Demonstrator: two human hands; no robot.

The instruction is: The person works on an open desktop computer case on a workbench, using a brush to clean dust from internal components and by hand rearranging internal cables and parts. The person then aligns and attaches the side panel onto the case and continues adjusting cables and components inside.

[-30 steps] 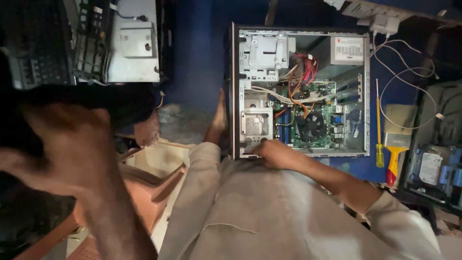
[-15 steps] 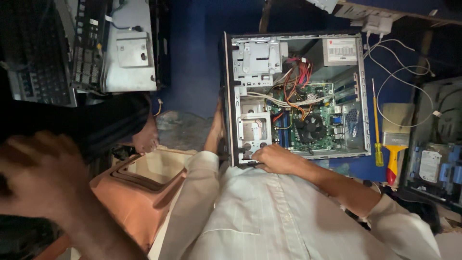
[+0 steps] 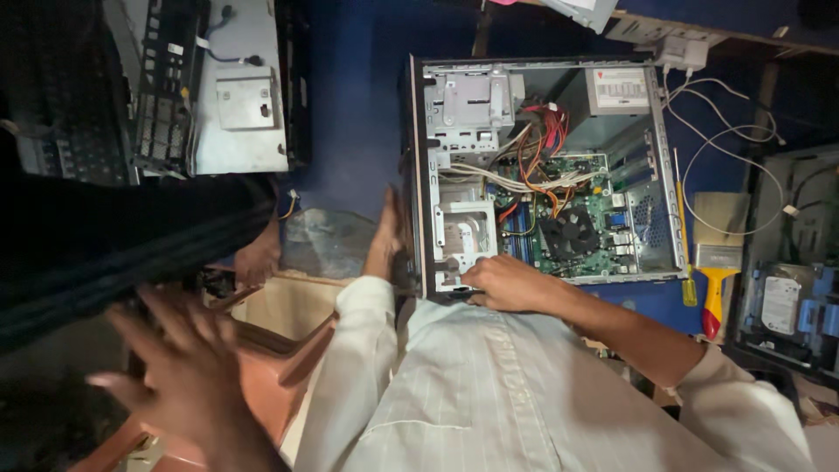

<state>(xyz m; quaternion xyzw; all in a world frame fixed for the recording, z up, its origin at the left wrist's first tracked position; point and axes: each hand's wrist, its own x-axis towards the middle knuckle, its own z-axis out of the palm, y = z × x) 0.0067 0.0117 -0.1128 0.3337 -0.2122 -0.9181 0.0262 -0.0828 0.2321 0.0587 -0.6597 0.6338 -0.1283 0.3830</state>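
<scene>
My left hand hovers blurred at the lower left, fingers spread and holding nothing, above an orange-brown seat. My right hand is out of view. In front of me a person in a white striped shirt leans over an open computer case lying on a blue floor. One of that person's hands rests on the case's near edge by the metal drive bay. Their other hand presses against the case's left outer side.
A second stripped metal case and a black keyboard lie at the upper left. Dark cloth and a bare foot sit left of centre. At the right are a yellow-handled brush, a screwdriver, white cables and a hard drive.
My left hand has dropped from mid-left to the lower left. The view has shifted, so the open case sits slightly lower. The other person's hands have stayed on the case.
</scene>
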